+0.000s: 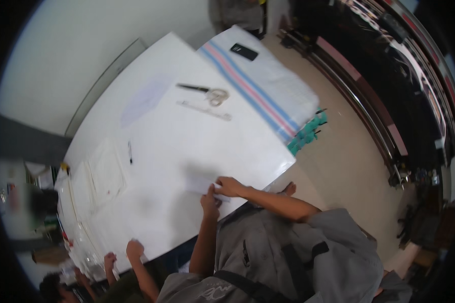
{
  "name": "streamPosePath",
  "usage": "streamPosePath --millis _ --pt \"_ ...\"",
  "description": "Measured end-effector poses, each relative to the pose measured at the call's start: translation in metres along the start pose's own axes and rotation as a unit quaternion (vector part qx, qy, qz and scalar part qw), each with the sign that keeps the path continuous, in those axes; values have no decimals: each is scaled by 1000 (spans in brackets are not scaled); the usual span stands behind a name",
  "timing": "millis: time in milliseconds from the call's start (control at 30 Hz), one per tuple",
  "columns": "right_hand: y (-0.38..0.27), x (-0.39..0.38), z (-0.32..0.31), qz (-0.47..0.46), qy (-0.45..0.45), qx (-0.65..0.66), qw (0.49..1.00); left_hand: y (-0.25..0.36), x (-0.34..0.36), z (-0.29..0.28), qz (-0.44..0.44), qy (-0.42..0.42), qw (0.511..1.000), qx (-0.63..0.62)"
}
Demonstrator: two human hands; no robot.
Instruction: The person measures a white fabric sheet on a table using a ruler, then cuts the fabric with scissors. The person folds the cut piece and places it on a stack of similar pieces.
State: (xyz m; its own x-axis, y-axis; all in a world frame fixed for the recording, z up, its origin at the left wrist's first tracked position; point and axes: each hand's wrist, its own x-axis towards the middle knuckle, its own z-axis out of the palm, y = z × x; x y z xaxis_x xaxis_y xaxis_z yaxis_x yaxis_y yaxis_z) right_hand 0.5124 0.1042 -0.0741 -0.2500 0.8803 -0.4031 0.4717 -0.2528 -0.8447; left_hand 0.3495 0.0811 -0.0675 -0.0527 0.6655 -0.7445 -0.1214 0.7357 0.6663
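Observation:
Near the front edge of the white table (162,146), both my hands are together at a small pale sheet of paper (197,184). My left hand (210,202) pinches its near side, thumb up. My right hand (230,187) comes from the right, with fingers closed on the paper beside the left thumb. The hands partly cover the sheet, so I cannot tell whether it is folded. Farther off lie scissors (217,97) with pale handles and dark blades. A clear ruler (203,110) rests just below them, and a pen (130,152) lies to the left.
A pale lilac sheet (145,101) lies at the far left, with white sheets (106,174) nearer. Beyond the table's right edge, a striped white sack (283,91) carries a black phone (244,51). Another person's hands (135,250) are at the lower left. A long machine (359,86) stands right.

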Motion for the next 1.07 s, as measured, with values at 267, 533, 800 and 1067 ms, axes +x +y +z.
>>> streamPosePath --millis 267,533,800,1067 --pt "115 -226 -173 73 82 299 948 -66 -83 229 -4 -267 959 92" --pt "237 -400 -267 84 226 508 827 -139 -125 460 5 -443 851 282" --pt "341 -471 -273 -39 404 626 665 -210 -183 611 -200 -574 738 292" --pt "434 -566 -319 9 379 648 660 -304 -232 763 -360 -602 573 424"
